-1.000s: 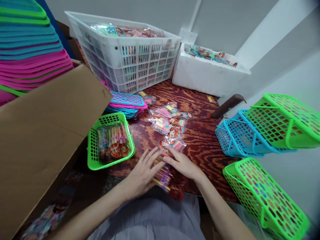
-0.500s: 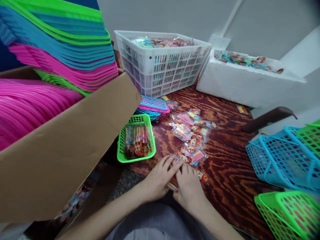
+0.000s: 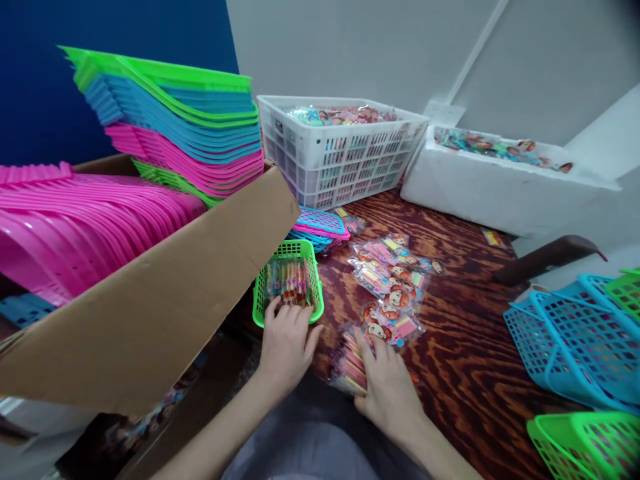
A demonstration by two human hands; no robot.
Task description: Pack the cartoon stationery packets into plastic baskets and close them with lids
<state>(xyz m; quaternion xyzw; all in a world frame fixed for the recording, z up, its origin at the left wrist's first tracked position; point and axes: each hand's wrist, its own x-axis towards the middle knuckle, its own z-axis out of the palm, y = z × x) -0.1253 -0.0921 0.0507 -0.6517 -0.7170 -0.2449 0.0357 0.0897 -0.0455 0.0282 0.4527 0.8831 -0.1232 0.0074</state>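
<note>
My left hand (image 3: 287, 343) reaches over the near rim of a small green basket (image 3: 257, 303), thumb spread apart and fingertips by the packets inside. A row of clear packets (image 3: 293, 279) with colourful sticks stands in that basket. With its fingers bent, my right hand (image 3: 385, 377) holds a clear packet of pink and yellow sticks (image 3: 350, 363) against the table. Just beyond it lie several loose clear packets (image 3: 397, 287) printed with a red-haired cartoon figure.
A cardboard box (image 3: 165, 300) of nested pink baskets (image 3: 125, 213) stands at left. Flat blue and pink pieces (image 3: 320, 223) lie behind the green basket. A white crate (image 3: 345, 153) and foam box (image 3: 490, 183) hold packets. Blue baskets (image 3: 575, 340) stand at right on the dark wood table (image 3: 465, 333).
My hands were together over the table and are now apart. The left has moved to the green basket, while the right keeps the stick packet, now in plain sight. The view has shifted.
</note>
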